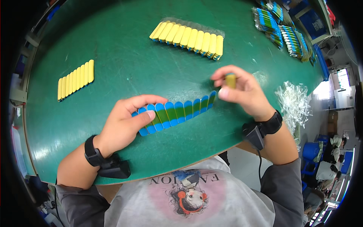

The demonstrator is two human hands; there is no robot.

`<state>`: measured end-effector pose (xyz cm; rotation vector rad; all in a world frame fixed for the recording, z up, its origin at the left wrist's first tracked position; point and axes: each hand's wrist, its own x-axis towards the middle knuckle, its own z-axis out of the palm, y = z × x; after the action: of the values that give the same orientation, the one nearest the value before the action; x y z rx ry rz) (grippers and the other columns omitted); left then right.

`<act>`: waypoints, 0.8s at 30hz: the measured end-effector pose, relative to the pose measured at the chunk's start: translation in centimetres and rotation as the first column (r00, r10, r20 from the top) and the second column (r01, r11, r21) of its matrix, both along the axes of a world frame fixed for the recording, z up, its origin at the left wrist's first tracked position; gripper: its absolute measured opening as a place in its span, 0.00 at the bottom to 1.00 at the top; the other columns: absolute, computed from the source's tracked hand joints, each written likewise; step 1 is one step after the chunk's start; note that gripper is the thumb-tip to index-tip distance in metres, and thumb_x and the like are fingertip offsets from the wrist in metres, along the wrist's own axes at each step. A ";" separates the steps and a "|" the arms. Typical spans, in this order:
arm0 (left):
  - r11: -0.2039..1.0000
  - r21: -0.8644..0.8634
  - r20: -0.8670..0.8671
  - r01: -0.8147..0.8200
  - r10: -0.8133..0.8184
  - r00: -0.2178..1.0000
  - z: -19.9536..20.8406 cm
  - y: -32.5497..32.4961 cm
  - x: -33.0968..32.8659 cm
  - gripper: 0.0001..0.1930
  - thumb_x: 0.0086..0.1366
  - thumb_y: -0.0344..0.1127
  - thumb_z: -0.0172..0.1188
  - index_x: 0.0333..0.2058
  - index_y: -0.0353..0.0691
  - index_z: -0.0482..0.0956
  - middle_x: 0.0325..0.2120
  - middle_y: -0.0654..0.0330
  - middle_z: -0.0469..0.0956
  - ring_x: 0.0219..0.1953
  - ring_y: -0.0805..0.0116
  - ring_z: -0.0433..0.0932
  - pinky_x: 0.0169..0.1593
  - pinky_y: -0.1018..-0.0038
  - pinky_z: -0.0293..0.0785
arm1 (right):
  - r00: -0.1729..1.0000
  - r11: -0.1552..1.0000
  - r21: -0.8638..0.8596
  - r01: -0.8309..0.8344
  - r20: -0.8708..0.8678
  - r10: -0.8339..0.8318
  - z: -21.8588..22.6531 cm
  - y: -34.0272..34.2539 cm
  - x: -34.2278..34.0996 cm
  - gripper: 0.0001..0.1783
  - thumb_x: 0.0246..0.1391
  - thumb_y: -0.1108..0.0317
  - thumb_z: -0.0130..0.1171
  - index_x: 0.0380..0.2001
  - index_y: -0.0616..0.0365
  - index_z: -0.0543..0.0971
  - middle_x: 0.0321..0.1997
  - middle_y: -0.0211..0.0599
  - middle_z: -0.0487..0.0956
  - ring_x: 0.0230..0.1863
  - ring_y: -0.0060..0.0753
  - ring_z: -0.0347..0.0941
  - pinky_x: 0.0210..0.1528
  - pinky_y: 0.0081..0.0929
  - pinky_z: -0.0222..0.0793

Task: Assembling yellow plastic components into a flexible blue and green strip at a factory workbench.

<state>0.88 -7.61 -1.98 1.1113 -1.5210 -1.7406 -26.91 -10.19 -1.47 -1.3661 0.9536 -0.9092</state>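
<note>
My left hand [130,115] pinches the left part of a row of nail files [177,112], thumb on top and fingers beneath. They are flat, round-ended strips set side by side, blue at the ends and green in the middle. The row fans out to the right and tilts up over the table. Just past its right end, my right hand [244,89] has a short-looking yellowish piece [230,80] with a bluish tip in its curled fingers, apparently another nail file seen at a slant. Its thumb and forefinger are apart.
On the green table [124,75] lie a small yellow row of files [75,80] at left and a larger stacked batch [189,38] on clear film at the back. Wrapped bundles [268,24] sit far right. Shredded clear plastic strips [295,106] heap beyond the right edge.
</note>
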 end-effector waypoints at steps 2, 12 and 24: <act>1.000 -0.017 0.032 0.002 -0.002 0.999 0.6 0.4 0.0 0.13 0.60 0.26 0.50 0.44 0.34 0.73 0.35 0.61 0.77 0.35 0.77 0.74 0.40 0.80 0.69 | 0.965 0.976 0.004 -0.218 -0.148 0.216 0.8 -0.4 1.2 0.11 0.47 0.72 0.60 0.37 0.60 0.76 0.34 0.28 0.75 0.35 0.16 0.66 0.38 0.16 0.64; 1.000 -0.001 0.008 -0.004 0.004 1.000 -0.3 -0.7 -0.1 0.12 0.63 0.29 0.49 0.43 0.32 0.74 0.35 0.61 0.77 0.35 0.77 0.74 0.41 0.80 0.71 | 0.939 0.989 0.080 -0.121 -0.314 0.141 0.3 -2.2 3.9 0.05 0.51 0.71 0.58 0.29 0.62 0.78 0.23 0.25 0.75 0.25 0.12 0.68 0.27 0.14 0.64; 0.960 0.277 -0.154 -0.046 0.092 0.984 -0.4 -1.3 -0.1 0.11 0.61 0.25 0.49 0.42 0.28 0.73 0.35 0.55 0.77 0.35 0.73 0.77 0.41 0.77 0.74 | 0.969 0.977 0.185 -0.108 -0.198 0.145 0.6 -1.8 2.7 0.07 0.50 0.70 0.59 0.28 0.64 0.76 0.24 0.26 0.74 0.26 0.14 0.67 0.30 0.16 0.66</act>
<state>0.77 -8.86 -2.34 1.1046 -1.1543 -1.9821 -24.17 -12.03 -0.91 -1.3754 1.0663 -0.5786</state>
